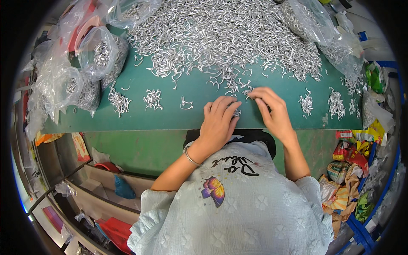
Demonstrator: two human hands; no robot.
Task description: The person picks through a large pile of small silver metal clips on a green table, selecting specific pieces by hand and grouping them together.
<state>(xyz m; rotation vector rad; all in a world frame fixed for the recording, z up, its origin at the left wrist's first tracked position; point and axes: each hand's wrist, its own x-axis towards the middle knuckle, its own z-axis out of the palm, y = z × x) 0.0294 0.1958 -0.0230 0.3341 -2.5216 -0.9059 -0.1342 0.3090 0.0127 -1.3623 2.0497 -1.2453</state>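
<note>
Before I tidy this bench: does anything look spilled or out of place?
Nothing looks damaged. The big heap of metal hooks lies loose on the green mat, strays trailing toward both hands. Crumpled wrappers are piled at the right.

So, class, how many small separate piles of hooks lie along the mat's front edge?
5: three piles lie left of the left hand, two right of the right hand. Hands may hide more.
</note>
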